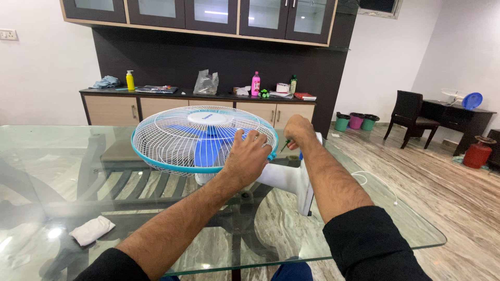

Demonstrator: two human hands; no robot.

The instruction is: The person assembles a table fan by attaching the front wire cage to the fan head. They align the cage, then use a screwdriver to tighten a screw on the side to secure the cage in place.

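Fan (200, 136) with blue blades and a white wire guard lies on the glass table (364, 229) at the frame's centre. Left hand (249, 156) presses fingers spread on the guard's rim; right hand (298, 131), just beside, is closed around a green-handled screwdriver (284, 145) at the rim.

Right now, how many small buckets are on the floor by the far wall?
3: a green bucket, a pink bucket and another green bucket, in a row right of the cabinet. Others may be hidden.
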